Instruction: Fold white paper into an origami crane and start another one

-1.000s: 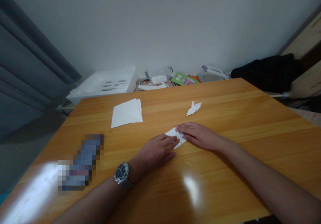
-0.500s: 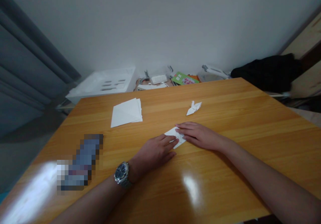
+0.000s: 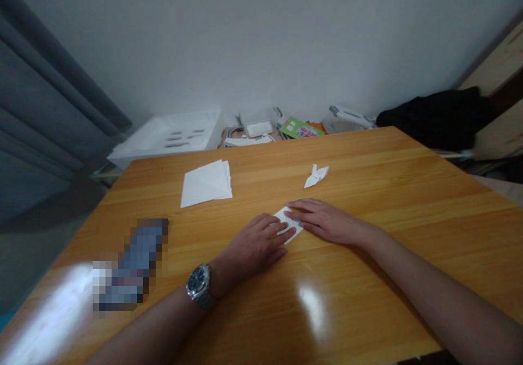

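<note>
A small folded white paper (image 3: 287, 222) lies flat on the wooden table (image 3: 368, 190), mostly covered by my fingers. My left hand (image 3: 253, 245), with a wristwatch (image 3: 198, 284) on its wrist, rests flat on the paper's left part, fingers stretched out. My right hand (image 3: 322, 220) lies flat on the paper's right part, fingertips pointing left and pressing it down. Further back on the table sits a finished white paper crane (image 3: 315, 175).
A stack of white paper sheets (image 3: 206, 184) lies at the back left of the table. A blurred dark object (image 3: 131, 264) lies at the front left. Behind the table are a white plastic crate (image 3: 167, 135), assorted clutter (image 3: 281, 128) and a black bag (image 3: 437, 115).
My left fingers have slid a little further right over the folded paper. The right hand has barely moved.
</note>
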The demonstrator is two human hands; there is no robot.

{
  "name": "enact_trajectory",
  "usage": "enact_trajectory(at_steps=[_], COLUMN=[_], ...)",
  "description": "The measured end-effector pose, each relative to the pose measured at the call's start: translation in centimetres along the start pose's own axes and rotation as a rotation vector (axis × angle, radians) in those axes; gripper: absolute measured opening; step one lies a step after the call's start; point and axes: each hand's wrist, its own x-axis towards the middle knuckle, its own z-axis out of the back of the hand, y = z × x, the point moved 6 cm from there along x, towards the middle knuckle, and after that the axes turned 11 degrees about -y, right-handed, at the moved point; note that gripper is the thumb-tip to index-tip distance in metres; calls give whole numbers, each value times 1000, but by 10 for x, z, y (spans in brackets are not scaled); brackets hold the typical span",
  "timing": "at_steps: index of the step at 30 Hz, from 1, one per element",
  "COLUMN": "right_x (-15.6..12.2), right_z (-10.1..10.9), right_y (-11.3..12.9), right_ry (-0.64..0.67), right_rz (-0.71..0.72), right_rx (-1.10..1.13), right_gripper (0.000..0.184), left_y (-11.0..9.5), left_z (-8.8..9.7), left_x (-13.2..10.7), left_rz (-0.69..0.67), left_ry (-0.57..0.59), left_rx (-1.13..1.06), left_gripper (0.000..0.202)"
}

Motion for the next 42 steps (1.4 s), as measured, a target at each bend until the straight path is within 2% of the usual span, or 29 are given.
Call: enact_trajectory(at_steps=[5,12,19,32,42], right_x=[1,0,1,2,3], right_z=[-1,2,3,3,4], right_y=[1,-4,-3,-4,-6], right_ry=[2,-13,-17,-34,24], right_rz=[-5,-33,-42,-39,-18], right_rx=[-23,59,-15,-16,-61], right_gripper=[42,42,37,37,39], left_y=[-1,0,-2,-2,-3], left_z=[-2,-5,-7,-11,-8], left_x=[0,-1,0,0,2], left_rz=[19,22,0,4,1], left_ry=[21,12,36,54,65], left_rx=[-22,-43,-1,10,7], left_gripper=[45,45,46,48,45])
